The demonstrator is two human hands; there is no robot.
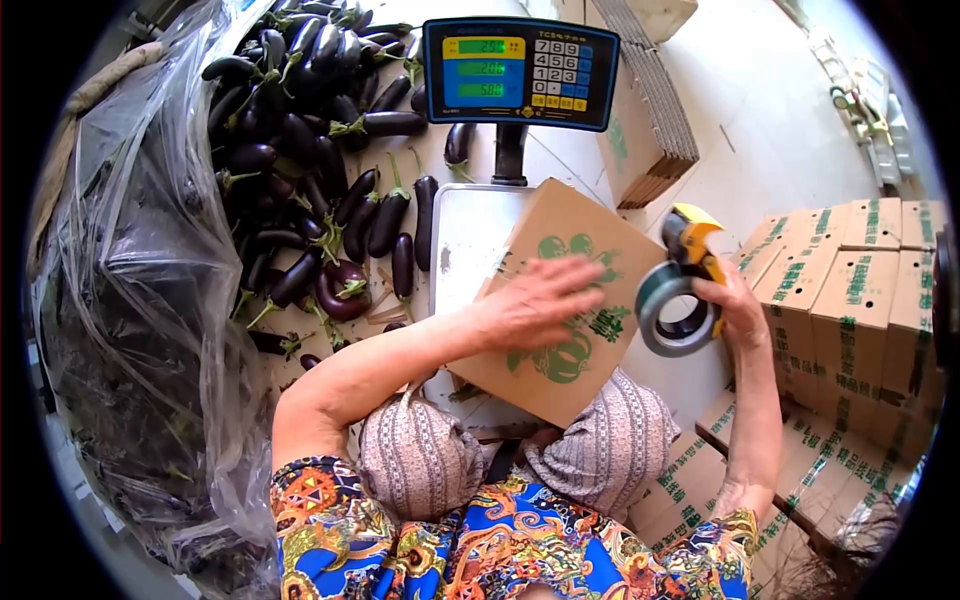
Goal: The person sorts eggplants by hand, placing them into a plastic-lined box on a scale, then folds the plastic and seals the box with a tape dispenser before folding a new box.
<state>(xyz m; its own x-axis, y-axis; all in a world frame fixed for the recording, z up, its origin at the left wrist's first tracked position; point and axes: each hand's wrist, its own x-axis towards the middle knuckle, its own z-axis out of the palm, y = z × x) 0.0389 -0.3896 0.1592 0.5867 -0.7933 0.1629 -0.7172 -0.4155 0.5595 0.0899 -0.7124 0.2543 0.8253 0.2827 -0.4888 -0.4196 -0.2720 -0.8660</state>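
Note:
A cardboard box (545, 215) with green printed vegetables lies turned at an angle over the metal scale platform (462, 225), its near corner reaching between my knees. My left hand (548, 300) is flat over the box's top, fingers stretched out and slightly blurred. To the right of the box, my right hand (738, 305) is closed round a yellow and black tape dispenser (693, 240). The dispenser carries a large roll of tape (648, 310), greenish on its outer side, close to the box's right edge. Above the platform stands the scale's display (520, 75) with lit green digits.
A heap of eggplants (300, 150) spreads on the floor at the left, beside a clear plastic sheet (150, 300) over a dark mass. Flattened cardboard (650, 110) leans behind the scale. Stacked printed boxes (850, 300) line the right side, with more boxes (690, 480) lower down.

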